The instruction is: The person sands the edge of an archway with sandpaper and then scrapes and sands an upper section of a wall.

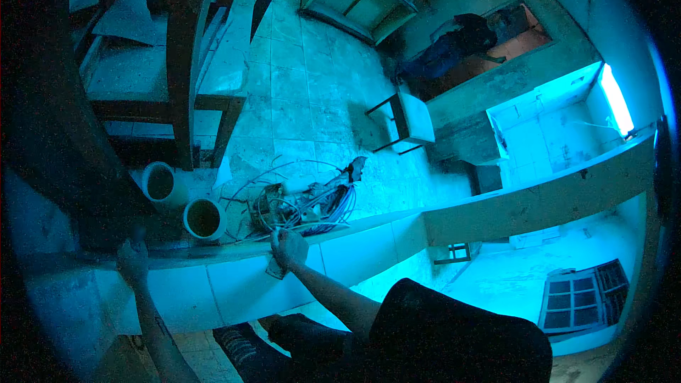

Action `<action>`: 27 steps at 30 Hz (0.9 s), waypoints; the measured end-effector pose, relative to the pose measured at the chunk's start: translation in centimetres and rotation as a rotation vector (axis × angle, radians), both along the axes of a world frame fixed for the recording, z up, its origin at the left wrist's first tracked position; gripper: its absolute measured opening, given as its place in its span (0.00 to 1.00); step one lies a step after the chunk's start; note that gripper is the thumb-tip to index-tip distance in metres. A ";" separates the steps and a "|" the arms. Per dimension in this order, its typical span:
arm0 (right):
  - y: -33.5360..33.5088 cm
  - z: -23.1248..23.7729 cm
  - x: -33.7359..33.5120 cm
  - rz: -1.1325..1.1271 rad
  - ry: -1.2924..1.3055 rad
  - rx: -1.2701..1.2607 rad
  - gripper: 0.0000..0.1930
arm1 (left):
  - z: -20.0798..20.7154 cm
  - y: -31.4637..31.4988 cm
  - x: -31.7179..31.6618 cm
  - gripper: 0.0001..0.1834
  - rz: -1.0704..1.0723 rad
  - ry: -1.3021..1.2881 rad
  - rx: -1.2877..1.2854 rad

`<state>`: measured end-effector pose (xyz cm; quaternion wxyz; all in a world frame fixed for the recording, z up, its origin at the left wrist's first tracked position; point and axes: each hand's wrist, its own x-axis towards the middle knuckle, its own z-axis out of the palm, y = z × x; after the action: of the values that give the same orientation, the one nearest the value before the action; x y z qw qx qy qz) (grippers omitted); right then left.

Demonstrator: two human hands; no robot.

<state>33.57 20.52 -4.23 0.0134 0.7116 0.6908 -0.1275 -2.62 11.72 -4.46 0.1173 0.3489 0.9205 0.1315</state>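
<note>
A tangle of thin wires [305,206] lies on top of a tiled wall ledge [369,223], low in the middle of the head view. My right hand [289,247] is closed on the near end of the wires at the ledge's edge, and a small pale piece [275,269] hangs just under the fist. My left hand [133,259] grips the same ledge further left, below a dark beam [64,163]. Two open pipe ends [204,218] [159,181] lie between my hands.
A wooden frame [188,64] rises at upper left over a tiled floor [298,85] far below. A chair [406,120] stands on that floor. Another person [454,46] crouches at top right. A bright lamp [616,99] glows right, with a window grille [582,296] at lower right.
</note>
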 end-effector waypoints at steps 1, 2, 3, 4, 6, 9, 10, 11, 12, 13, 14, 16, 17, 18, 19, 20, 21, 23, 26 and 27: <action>0.0 0.2 -0.1 0.003 0.001 0.004 0.17 | -0.3 -0.3 -0.3 0.27 -0.017 0.034 0.008; -0.1 0.0 -0.1 0.006 0.005 0.003 0.17 | -1.1 -0.6 -0.5 0.27 -0.040 0.068 0.002; -0.2 -0.2 -0.1 0.010 0.010 0.002 0.17 | -1.8 -0.8 -0.7 0.28 -0.063 0.102 -0.003; -0.2 -0.4 -0.1 0.008 0.011 -0.007 0.17 | -2.5 -1.0 -0.9 0.28 -0.086 0.136 -0.009; -0.2 -0.2 -0.1 -0.002 0.011 -0.010 0.17 | -2.3 -1.0 -0.8 0.28 -0.106 0.165 0.002; -0.1 0.5 -0.1 0.000 -0.017 -0.035 0.17 | -1.0 -0.2 -0.2 0.27 -0.109 0.099 0.029; 0.0 0.4 0.0 -0.003 -0.020 -0.033 0.17 | -0.4 0.2 0.1 0.26 -0.059 0.048 -0.033; 0.1 0.3 -0.1 -0.021 -0.002 -0.044 0.17 | 0.2 0.3 0.2 0.24 -0.005 0.001 -0.098; 0.1 0.3 -0.1 -0.039 0.015 -0.055 0.17 | -0.1 0.1 0.0 0.24 -0.005 0.002 -0.098; 0.0 0.2 -0.1 -0.039 0.016 -0.055 0.17 | -0.8 -0.2 -0.3 0.23 -0.038 0.015 -0.080; -0.1 0.2 -0.3 -0.023 0.022 -0.023 0.17 | -1.4 -0.6 -0.7 0.23 -0.067 0.029 -0.063; -0.3 0.3 -0.5 -0.005 0.031 0.006 0.17 | -2.3 -1.3 -1.4 0.23 -0.055 0.034 -0.055; -0.1 0.6 -0.5 -0.019 0.034 -0.034 0.17 | -2.1 -1.0 -1.1 0.23 -0.051 0.030 -0.039; 0.0 0.8 -0.4 -0.033 0.038 -0.074 0.17 | -1.8 -0.7 -0.9 0.23 -0.054 0.028 -0.038; 0.0 0.7 -0.3 -0.036 0.036 -0.073 0.17 | -1.4 -0.6 -0.7 0.23 -0.068 0.015 -0.059; 0.1 0.6 -0.2 -0.030 0.022 -0.051 0.17 | -1.0 -0.3 -0.4 0.22 -0.081 0.002 -0.079; 0.0 0.5 -0.2 -0.021 0.010 -0.029 0.17 | -0.7 -0.2 -0.4 0.22 -0.082 0.003 -0.080; -0.1 0.3 -0.2 -0.007 0.010 -0.011 0.17 | -0.3 -0.1 -0.3 0.21 -0.051 0.014 -0.122; -0.1 -0.1 -0.1 -0.002 0.038 0.018 0.17 | -0.7 0.0 -0.6 0.21 -0.003 -0.010 -0.154; -0.1 -0.2 -0.1 -0.012 0.065 0.029 0.17 | -0.6 0.1 -0.6 0.21 -0.005 -0.012 -0.153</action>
<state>33.51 20.44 -4.42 -0.0201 0.7113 0.6884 -0.1403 -3.18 11.78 -5.09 0.1493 0.3403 0.9263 0.0624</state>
